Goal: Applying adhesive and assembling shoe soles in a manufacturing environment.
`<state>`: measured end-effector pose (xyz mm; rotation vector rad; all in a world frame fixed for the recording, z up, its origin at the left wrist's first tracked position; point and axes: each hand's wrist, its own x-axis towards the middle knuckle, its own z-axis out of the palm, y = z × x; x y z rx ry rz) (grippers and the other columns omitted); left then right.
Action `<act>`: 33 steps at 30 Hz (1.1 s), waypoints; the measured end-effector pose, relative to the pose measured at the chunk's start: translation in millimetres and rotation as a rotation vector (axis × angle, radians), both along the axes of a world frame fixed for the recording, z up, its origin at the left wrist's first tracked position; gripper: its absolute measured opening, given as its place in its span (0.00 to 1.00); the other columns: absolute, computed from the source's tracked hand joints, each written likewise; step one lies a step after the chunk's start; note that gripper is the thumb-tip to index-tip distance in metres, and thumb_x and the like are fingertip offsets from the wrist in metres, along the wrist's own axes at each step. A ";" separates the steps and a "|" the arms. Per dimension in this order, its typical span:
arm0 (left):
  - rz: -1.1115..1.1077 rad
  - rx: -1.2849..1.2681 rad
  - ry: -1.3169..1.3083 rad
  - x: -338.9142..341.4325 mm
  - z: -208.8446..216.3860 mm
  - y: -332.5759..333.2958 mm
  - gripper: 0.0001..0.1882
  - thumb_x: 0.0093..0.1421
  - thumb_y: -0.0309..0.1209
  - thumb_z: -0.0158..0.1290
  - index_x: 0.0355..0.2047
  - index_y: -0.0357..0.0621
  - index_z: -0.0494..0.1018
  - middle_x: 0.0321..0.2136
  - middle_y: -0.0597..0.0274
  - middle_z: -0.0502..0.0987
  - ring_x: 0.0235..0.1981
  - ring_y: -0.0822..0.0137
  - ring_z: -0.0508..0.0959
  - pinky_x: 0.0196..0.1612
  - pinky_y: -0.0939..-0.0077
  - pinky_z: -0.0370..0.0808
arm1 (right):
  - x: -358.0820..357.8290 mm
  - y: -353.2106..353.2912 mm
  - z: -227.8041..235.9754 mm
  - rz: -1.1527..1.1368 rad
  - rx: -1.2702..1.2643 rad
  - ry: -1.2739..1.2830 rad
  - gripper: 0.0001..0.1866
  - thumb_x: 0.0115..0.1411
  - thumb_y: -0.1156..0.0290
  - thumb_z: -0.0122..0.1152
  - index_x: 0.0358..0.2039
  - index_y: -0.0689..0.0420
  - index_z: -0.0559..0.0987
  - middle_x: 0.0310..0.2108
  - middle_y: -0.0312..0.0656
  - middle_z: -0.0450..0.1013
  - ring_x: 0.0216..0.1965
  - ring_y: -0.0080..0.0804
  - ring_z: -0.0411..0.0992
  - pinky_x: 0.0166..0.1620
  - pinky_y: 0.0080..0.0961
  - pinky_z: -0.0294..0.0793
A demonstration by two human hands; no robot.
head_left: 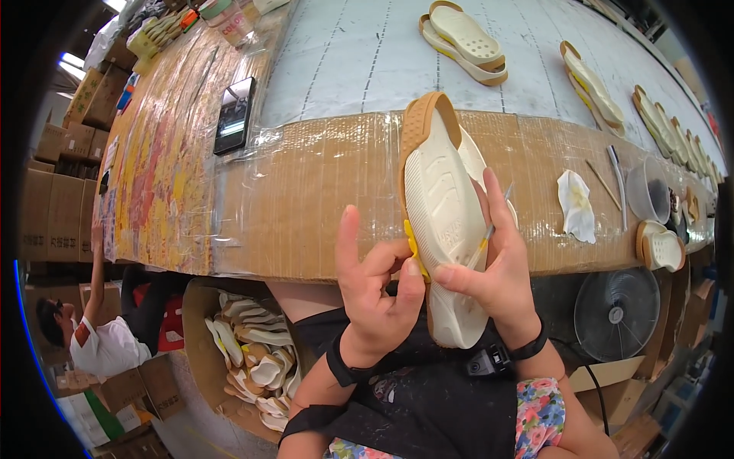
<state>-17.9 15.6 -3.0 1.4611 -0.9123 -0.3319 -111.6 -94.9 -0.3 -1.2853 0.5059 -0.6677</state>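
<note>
Above the table's front edge I hold a cream-and-tan shoe sole [442,191] upright, its ridged side toward me. My right hand [497,268] grips it, thumb across the lower part and fingers behind. A second pale sole piece [472,155] shows partly behind it. Between the right fingers is a thin pointed tool [486,239] with a yellow part; its kind is hard to tell. My left hand [382,283] pinches a yellow strip [413,243] at the sole's left edge, with its index finger raised.
A phone [234,116] lies on the taped table. More soles [465,42] stand at the back and right. A stained cloth [576,206], thin sticks [616,183] and a clear tub [647,187] are on the right. Below are a box of soles [200,336], a fan [616,314] and a seated person [107,344].
</note>
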 end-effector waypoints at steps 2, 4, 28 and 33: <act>0.015 0.020 0.016 -1.3 0.9 -1.0 0.16 0.51 0.20 0.46 0.41 0.24 0.64 0.31 0.52 0.72 0.28 0.70 0.75 0.34 0.82 0.74 | -0.1 1.1 -1.9 -0.009 0.004 -0.004 0.59 0.34 0.67 0.71 0.58 0.70 0.38 0.57 0.58 0.47 0.58 0.39 0.50 0.57 0.29 0.52; 0.013 -0.071 0.292 -3.8 5.4 -4.7 0.15 0.52 0.21 0.49 0.40 0.25 0.66 0.31 0.53 0.72 0.30 0.70 0.75 0.35 0.80 0.73 | 0.7 2.4 -3.1 -0.011 0.005 -0.012 0.59 0.34 0.67 0.71 0.58 0.69 0.38 0.57 0.58 0.47 0.58 0.39 0.50 0.57 0.28 0.53; 0.026 0.067 0.087 -2.5 7.4 -0.6 0.11 0.55 0.25 0.47 0.37 0.30 0.70 0.25 0.55 0.72 0.23 0.71 0.71 0.27 0.81 0.69 | -8.1 10.1 -4.4 -0.024 -0.024 -0.015 0.60 0.34 0.70 0.69 0.59 0.64 0.36 0.58 0.53 0.47 0.58 0.38 0.50 0.57 0.30 0.53; -0.106 0.020 0.363 -2.2 2.5 -1.6 0.18 0.55 0.26 0.49 0.45 0.33 0.64 0.35 0.57 0.71 0.33 0.72 0.72 0.36 0.82 0.70 | -6.5 6.9 -6.1 -0.061 -0.107 0.075 0.63 0.33 0.68 0.72 0.59 0.65 0.34 0.60 0.54 0.42 0.59 0.39 0.48 0.58 0.29 0.51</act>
